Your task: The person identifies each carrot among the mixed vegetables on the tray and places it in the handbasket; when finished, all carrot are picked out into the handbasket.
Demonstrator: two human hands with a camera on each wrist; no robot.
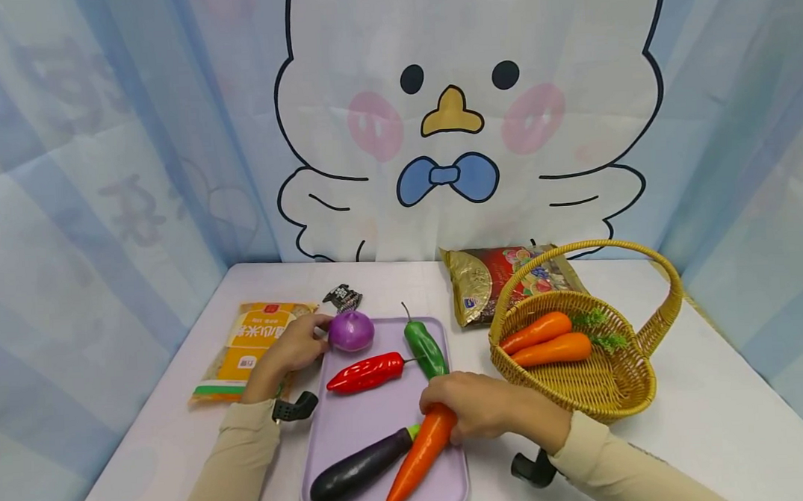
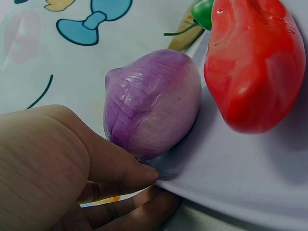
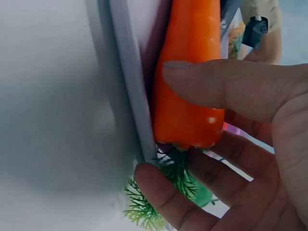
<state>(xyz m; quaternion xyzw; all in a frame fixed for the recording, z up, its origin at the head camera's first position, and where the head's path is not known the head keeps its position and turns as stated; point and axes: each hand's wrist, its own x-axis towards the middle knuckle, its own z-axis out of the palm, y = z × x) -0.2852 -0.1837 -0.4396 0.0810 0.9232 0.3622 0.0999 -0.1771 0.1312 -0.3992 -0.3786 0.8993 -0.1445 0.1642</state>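
A light purple tray (image 1: 345, 426) lies lengthwise before me. My left hand (image 1: 302, 343) is at its far left edge, thumb on the rim and fingers under it, pinching the tray beside a purple onion (image 2: 154, 103). My right hand (image 1: 472, 404) holds a large orange carrot (image 1: 419, 459) by its thick leafy end, thumb across it, as the right wrist view shows. The carrot's tip points toward me, over the tray's near right part. A dark eggplant (image 1: 360, 473) lies left of it. Farther up the tray are a red pepper (image 1: 366, 373) and a green pepper (image 1: 424, 347).
A wicker basket (image 1: 623, 401) with a tall handle holds two carrots (image 1: 552, 349) at the right. Behind it lies a red and gold bag (image 1: 510, 279). An orange grain bag (image 1: 244, 347) sits left of the tray, and a small black packet (image 1: 343, 296) lies behind the onion.
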